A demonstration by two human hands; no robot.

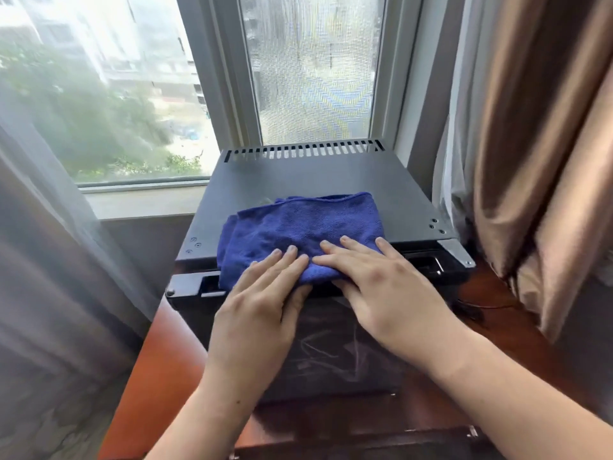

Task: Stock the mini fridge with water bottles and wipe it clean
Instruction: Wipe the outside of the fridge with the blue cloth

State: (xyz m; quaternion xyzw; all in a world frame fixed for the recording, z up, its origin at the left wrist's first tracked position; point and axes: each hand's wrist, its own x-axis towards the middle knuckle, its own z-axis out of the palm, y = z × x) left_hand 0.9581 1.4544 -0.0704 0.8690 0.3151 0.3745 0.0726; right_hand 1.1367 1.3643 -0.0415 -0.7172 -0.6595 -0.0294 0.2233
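Note:
A black mini fridge (298, 174) stands in front of the window, its door shut and facing me, smeared with streaks. A folded blue cloth (305, 227) lies on the fridge's top, hanging slightly over the front edge. My left hand (262, 293) lies flat with straight fingers on the cloth's near edge. My right hand (374, 280) rests beside it, fingers straight on the cloth, thumb tucked below the front edge. No water bottles are in view.
The fridge sits on a reddish-brown wooden surface (156, 353). A sheer grey curtain (49, 260) hangs at the left, brown drapes (537, 144) at the right. The window sill (139, 200) runs behind. A dark cable (477, 307) lies at the right.

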